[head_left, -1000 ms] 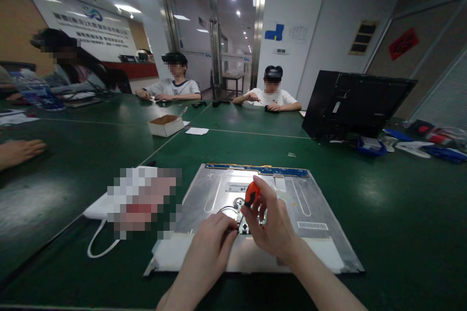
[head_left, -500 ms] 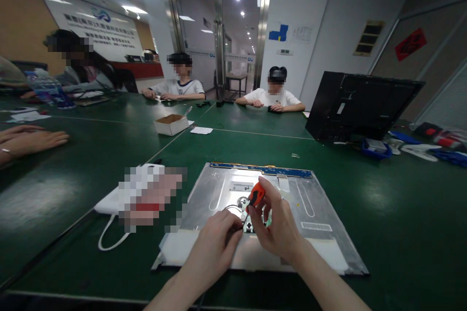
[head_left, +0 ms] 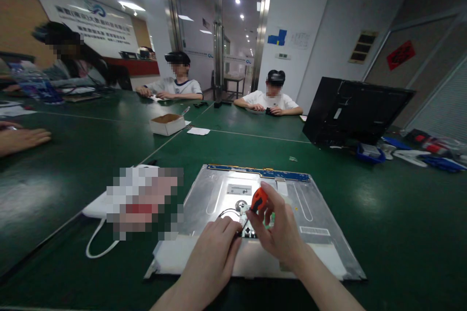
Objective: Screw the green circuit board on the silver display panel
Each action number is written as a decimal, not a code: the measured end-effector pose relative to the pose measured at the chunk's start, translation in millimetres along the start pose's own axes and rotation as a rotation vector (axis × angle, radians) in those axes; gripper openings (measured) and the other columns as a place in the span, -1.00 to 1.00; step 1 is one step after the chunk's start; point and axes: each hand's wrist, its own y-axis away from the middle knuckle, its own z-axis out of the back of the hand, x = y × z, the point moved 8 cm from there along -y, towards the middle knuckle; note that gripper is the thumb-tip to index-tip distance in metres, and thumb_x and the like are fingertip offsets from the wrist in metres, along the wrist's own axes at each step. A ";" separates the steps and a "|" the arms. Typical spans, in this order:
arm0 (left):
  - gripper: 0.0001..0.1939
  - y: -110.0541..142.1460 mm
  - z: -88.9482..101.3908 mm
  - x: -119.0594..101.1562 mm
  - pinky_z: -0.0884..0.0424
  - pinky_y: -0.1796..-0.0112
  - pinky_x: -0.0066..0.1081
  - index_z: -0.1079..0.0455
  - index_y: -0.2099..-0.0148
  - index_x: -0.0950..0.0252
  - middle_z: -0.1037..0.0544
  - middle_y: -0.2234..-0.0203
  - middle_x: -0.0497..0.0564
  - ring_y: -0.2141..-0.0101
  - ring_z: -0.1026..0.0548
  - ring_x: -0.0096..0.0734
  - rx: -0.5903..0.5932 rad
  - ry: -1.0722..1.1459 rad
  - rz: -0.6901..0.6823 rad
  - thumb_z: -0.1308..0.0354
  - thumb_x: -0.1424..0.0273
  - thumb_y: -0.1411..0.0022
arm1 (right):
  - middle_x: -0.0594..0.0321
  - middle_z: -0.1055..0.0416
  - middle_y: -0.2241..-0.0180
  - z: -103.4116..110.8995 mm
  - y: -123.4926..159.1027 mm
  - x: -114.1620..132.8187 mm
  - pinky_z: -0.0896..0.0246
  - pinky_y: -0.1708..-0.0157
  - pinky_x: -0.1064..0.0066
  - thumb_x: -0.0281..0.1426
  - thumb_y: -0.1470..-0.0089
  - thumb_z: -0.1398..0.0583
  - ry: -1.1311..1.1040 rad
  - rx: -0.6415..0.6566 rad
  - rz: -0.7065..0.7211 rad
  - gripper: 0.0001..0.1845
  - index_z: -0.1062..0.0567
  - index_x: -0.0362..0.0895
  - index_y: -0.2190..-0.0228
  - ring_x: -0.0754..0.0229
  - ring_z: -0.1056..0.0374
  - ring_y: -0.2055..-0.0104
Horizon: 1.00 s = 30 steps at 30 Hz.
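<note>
My right hand (head_left: 282, 231) grips a screwdriver with an orange and black handle (head_left: 260, 199), held at a slant. Its shaft points down and left at a small part with a green circuit board near the middle of a metal display panel (head_left: 215, 199). Close to the screwdriver's tip, my left hand (head_left: 213, 248) rests on the panel, fingertips pinched together beside the small part; what they hold is hidden. A disc-shaped part (head_left: 241, 205) and a thin dark wire show just beyond the fingers. Along the panel's far edge runs a blue circuit strip (head_left: 262, 173).
Left of the panel lies a white object with a cord (head_left: 97, 209), partly blurred out. An open box (head_left: 168, 125) stands farther back. On the right are a black monitor (head_left: 353, 112) and a blue tray (head_left: 370, 153). Another person's hand (head_left: 25, 141) rests at far left; several people sit around.
The view has shifted slightly. Both hands stay at the same small part, and the screwdriver's handle has turned a little in my right hand. The other person's hand at left appears farther out of view.
</note>
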 end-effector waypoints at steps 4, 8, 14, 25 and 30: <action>-0.74 0.8 -5.0 3.4 -0.36 0.18 -0.17 -0.41 0.12 0.23 -0.53 0.23 0.13 0.21 -0.46 -0.11 -0.005 0.001 -0.012 0.11 0.50 -0.35 | 0.26 -0.47 0.38 0.4 -0.3 1.2 -0.29 0.62 0.45 -0.47 -0.28 -0.07 -0.032 0.015 0.012 -0.36 -0.02 -0.06 -0.32 0.25 -0.37 0.55; -0.72 -0.7 -2.4 0.5 -0.37 0.18 -0.17 -0.41 0.13 0.24 -0.53 0.24 0.14 0.21 -0.46 -0.10 0.018 -0.022 -0.005 0.13 0.51 -0.35 | 0.23 -0.47 0.36 0.5 -0.3 0.3 -0.29 0.62 0.45 -0.50 -0.26 -0.07 -0.039 0.014 0.015 -0.35 -0.03 -0.08 -0.31 0.25 -0.38 0.53; -0.73 0.1 -3.6 0.6 -0.35 0.18 -0.16 -0.39 0.11 0.23 -0.52 0.22 0.12 0.20 -0.45 -0.09 0.017 -0.047 -0.015 0.13 0.53 -0.34 | 0.34 -0.43 0.41 2.9 -2.3 0.8 -0.23 0.66 0.50 -0.43 -0.30 -0.10 -0.009 -0.028 0.021 -0.42 -0.08 -0.04 -0.28 0.32 -0.29 0.60; -0.75 1.2 -6.0 1.1 -0.33 0.19 -0.16 -0.37 0.10 0.23 -0.51 0.22 0.11 0.20 -0.46 -0.09 0.003 -0.050 -0.037 0.12 0.54 -0.35 | 0.27 -0.47 0.36 2.0 -3.1 -0.2 -0.23 0.64 0.48 -0.45 -0.28 -0.08 -0.024 0.014 0.016 -0.38 -0.04 -0.06 -0.31 0.29 -0.33 0.57; -0.75 0.2 -5.9 -2.9 -0.35 0.16 -0.10 -0.37 0.12 0.25 -0.51 0.22 0.12 0.18 -0.46 -0.06 0.055 -0.075 -0.021 0.12 0.55 -0.36 | 0.31 -0.44 0.43 1.4 -2.4 -0.9 -0.23 0.64 0.47 -0.46 -0.28 -0.06 0.001 0.013 0.011 -0.39 -0.05 -0.08 -0.31 0.28 -0.33 0.58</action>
